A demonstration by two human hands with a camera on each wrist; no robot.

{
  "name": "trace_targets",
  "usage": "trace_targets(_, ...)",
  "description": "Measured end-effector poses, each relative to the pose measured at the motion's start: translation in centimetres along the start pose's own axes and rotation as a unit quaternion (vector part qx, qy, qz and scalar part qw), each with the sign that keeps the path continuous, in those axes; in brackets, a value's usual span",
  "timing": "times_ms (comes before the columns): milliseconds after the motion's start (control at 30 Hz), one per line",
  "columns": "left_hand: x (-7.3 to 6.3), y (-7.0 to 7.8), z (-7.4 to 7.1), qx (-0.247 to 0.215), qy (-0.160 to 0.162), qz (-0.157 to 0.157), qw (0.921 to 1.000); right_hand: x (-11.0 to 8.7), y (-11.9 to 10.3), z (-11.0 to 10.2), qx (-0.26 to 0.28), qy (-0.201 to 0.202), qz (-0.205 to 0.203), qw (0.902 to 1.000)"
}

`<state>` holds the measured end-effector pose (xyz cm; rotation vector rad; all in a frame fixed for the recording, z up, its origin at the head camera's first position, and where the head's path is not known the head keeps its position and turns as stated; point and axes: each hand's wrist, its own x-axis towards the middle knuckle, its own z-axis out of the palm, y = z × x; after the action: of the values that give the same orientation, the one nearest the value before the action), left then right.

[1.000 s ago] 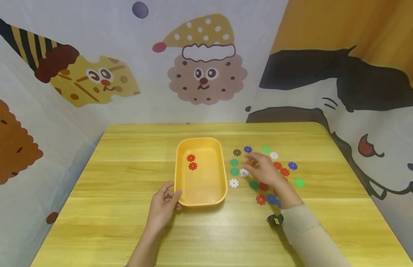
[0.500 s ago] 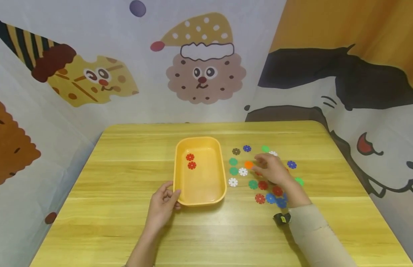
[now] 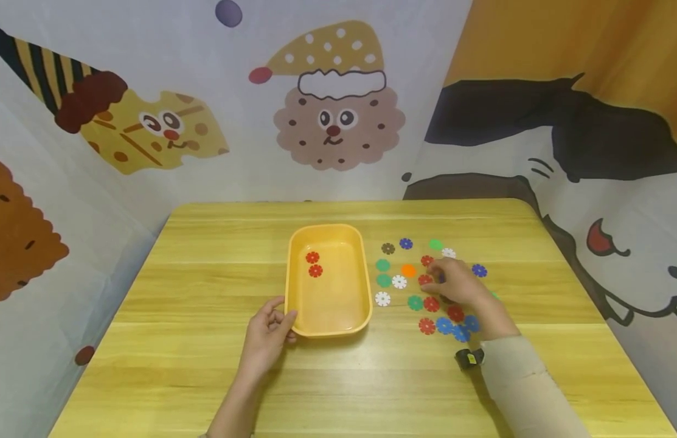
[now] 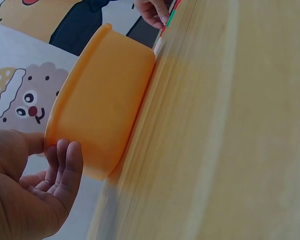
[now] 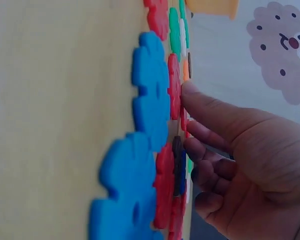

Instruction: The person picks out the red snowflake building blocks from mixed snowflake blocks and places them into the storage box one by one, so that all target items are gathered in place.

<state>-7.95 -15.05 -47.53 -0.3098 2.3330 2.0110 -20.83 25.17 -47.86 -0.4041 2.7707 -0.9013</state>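
Note:
My left hand (image 3: 267,336) holds the yellow-orange plastic tray (image 3: 338,301) at its near left corner, thumb over the rim and fingers bent against the outer wall (image 4: 100,95). Two red snowflake discs (image 3: 315,271) lie inside the tray. To its right, my right hand (image 3: 460,285) hovers low over scattered snowflake discs, its thumb and bent fingers apart. A red disc (image 3: 425,280) lies right at the thumb tip, another red one (image 3: 427,261) by the fingers. In the right wrist view the thumb overlaps the edge of the red discs (image 5: 174,85); no disc shows lifted.
Around the right hand lie several more discs: an orange one (image 3: 408,271), white ones (image 3: 382,298), green ones (image 3: 415,303), and linked-looking blue ones (image 3: 461,333). A black wrist strap piece (image 3: 469,358) sits at the right sleeve (image 3: 530,380). A cartoon-printed cloth (image 3: 207,176) hangs behind the wooden table (image 3: 207,261).
My right hand has moved rightward across the discs, uncovering the orange disc and then red ones to its left. My left hand keeps its place on the tray.

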Motion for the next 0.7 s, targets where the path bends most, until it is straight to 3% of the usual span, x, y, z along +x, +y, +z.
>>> trace_targets(167,0.10,0.06,0.01,-0.001,0.003,0.001,1.0000,0.11,-0.21,-0.21,-0.014,-0.017,0.004,0.9997)
trace_targets(333,0.19,-0.13,0.10,0.000,0.004,0.001,1.0000,0.11,-0.12,-0.17,0.014,-0.014,0.023,0.9996)
trace_targets(533,0.33,-0.16,0.01,0.004,0.007,0.004,1.0000,0.28,-0.04,0.03,0.061,-0.015,0.006,0.9980)
trace_targets(700,0.30,-0.18,-0.07,0.003,0.007,0.004,1.0000,0.42,0.04,0.03,0.040,-0.028,-0.014,0.9987)
